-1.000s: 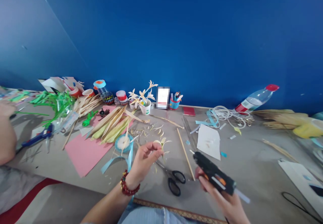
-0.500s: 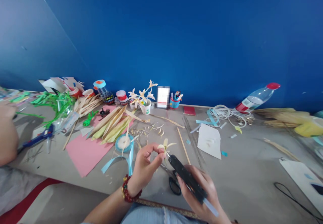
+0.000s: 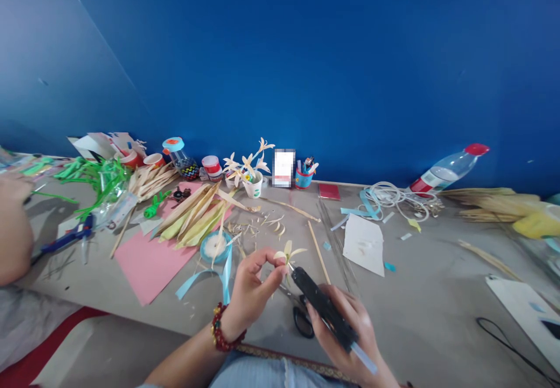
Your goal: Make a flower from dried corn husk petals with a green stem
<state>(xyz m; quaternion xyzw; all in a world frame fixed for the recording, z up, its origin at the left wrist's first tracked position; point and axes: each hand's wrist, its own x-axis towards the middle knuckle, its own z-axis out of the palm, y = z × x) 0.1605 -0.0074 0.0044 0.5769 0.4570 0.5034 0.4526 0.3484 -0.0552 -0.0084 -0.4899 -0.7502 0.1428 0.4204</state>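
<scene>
Between thumb and fingers, my left hand (image 3: 258,280) pinches a small pale corn-husk flower (image 3: 287,254) with its petals spread. My right hand (image 3: 345,329) is wrapped around a black hot glue gun (image 3: 324,306), a clear glue stick (image 3: 364,357) jutting from its rear. The gun's nozzle points at the base of the flower and seems to touch it. Black-handled scissors (image 3: 303,321) lie on the table just under the gun, partly covered. Left of my left hand rests a roll of light blue ribbon (image 3: 215,248), its loose tails hanging toward me.
Dried husks (image 3: 192,219) lie on pink paper (image 3: 146,265). Finished-looking flowers (image 3: 247,169) stand in a white cup (image 3: 254,188) by the wall. A plastic bottle (image 3: 450,169), a white cord (image 3: 389,198) and white paper (image 3: 363,243) are to the right. Another person's arm (image 3: 13,230) is at far left.
My hands, the flower and the glue gun hold nearly the same position. At far left, the other person's hand has shifted slightly up the table.
</scene>
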